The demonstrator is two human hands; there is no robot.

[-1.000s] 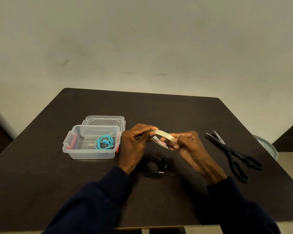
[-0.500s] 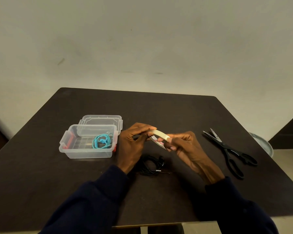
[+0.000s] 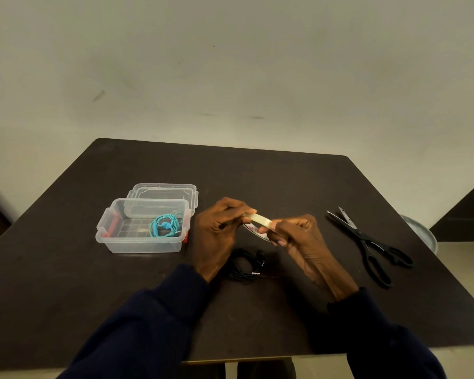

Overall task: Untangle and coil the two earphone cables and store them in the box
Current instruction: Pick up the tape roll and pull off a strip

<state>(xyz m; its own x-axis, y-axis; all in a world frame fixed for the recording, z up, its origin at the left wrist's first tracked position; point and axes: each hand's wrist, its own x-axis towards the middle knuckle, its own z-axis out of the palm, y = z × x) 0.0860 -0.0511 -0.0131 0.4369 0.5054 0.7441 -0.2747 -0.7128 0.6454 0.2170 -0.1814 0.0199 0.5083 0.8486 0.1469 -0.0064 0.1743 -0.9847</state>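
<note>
Clear plastic box (image 3: 143, 246) stood at left, holding the coiled blue earphone cable (image 3: 164, 226). The left hand (image 3: 216, 228) and right hand (image 3: 298, 236) each pinched a tape roll (image 3: 261, 220) above the coiled black earphone cable (image 3: 244, 266). Judged step: binding that coil. Next: peel a free end and cut it with the scissors (image 3: 372, 247) at right. Surface: dark table (image 3: 257, 173); beyond, a plain wall (image 3: 230, 64).

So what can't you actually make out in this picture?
Head view:
- Tape roll: mostly covered by the left hand and right hand; its red print is unreadable.
- Black earphone cable: partly behind the left wrist, dark against the table.
- Grey round object: cut off by the table edge.
</note>
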